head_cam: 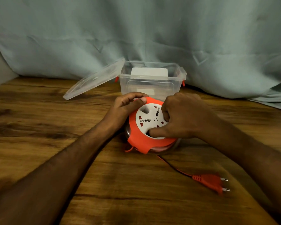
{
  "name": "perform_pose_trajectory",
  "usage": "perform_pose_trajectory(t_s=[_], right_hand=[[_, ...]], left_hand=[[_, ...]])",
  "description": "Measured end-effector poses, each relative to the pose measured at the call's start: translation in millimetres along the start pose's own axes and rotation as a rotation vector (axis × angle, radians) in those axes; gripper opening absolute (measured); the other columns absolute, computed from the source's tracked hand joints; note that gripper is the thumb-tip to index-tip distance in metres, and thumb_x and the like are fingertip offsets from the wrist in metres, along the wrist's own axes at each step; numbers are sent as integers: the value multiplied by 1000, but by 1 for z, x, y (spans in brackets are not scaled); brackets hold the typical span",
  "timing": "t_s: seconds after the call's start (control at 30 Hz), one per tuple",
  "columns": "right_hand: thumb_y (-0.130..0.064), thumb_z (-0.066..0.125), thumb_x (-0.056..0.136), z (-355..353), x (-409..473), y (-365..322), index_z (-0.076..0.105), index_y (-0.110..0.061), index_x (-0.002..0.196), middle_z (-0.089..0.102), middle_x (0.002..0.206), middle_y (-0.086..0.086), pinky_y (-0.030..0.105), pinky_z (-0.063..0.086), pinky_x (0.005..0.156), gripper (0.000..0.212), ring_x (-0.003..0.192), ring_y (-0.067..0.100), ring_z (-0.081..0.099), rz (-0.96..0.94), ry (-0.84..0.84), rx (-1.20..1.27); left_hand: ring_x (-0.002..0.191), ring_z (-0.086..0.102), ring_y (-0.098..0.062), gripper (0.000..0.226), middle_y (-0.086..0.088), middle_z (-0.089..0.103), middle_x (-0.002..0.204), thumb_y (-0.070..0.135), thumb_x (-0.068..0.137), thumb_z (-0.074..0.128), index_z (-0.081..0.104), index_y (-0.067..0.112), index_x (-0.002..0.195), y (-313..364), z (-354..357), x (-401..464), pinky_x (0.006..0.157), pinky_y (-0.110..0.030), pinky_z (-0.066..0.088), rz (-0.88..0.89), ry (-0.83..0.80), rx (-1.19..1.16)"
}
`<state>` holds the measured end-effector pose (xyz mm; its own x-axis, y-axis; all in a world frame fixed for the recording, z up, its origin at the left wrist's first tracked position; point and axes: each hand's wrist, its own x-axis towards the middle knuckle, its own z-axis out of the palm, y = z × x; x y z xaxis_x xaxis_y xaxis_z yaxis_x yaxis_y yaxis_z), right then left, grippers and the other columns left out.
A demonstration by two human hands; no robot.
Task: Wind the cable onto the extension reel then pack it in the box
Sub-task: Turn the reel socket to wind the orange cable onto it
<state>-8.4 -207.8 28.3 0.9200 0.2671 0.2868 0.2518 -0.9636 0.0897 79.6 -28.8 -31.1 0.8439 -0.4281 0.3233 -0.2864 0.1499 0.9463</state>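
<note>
Clear box (150,83), white item (149,72) inside

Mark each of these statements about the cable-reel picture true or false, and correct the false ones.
1. The clear box stands open, its lid leaning against it. True.
2. The plug is already inside the box. False: it lies on the wooden table, nearer the camera than the reel.
3. The left hand grips the orange reel at its rim. True.
4. The right hand rests on the table, away from the reel. False: its fingers are on the reel's white socket face.
</note>
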Motion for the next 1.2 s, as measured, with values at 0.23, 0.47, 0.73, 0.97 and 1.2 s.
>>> perform_pose_trajectory(t_s=[0.23, 0.47, 0.73, 0.97, 1.2], right_hand=[[-92, 41, 50, 9, 0, -3, 44, -27, 65, 39, 58, -10, 25, 23, 50, 66, 60, 17, 48, 157, 100, 7], [-90, 48, 65, 6, 4, 2, 52, -26, 63, 57, 69, -8, 27, 34, 54, 63, 67, 13, 55, 104, 99, 20], [-55, 64, 86, -11, 7, 12, 62, -34, 102, 41, 65, -20, 29, 41, 66, 27, 73, 10, 48, -52, 135, 86], [-63, 65, 80, -6, 7, 14, 69, -29, 90, 43, 66, -22, 28, 42, 66, 35, 75, 9, 52, 50, 212, 77], [-92, 37, 66, 12, 0, -8, 72, -25, 87, 71, 88, -5, 29, 40, 62, 78, 74, 14, 59, 148, 279, -20]], left_hand=[[86, 74, -14, 19, -2, 78, 95, 7, 100, 57, 72, 12, 111, -7, 5, 2, 75, -26, 59, -4, 125, 54], [99, 72, -28, 26, -17, 76, 111, 8, 99, 57, 71, 9, 121, -8, 2, 4, 86, -38, 60, -106, 177, -68], [102, 69, -39, 28, -21, 73, 117, 12, 101, 53, 71, 11, 122, -2, -3, 4, 91, -51, 56, -171, 239, -227], [96, 69, -37, 30, -25, 70, 121, 14, 102, 53, 64, 7, 130, 0, 2, 2, 85, -53, 57, -79, 344, -243], [100, 73, -26, 28, -10, 74, 116, 11, 104, 51, 65, 12, 128, -3, 7, 0, 84, -42, 62, 39, 347, -121]])
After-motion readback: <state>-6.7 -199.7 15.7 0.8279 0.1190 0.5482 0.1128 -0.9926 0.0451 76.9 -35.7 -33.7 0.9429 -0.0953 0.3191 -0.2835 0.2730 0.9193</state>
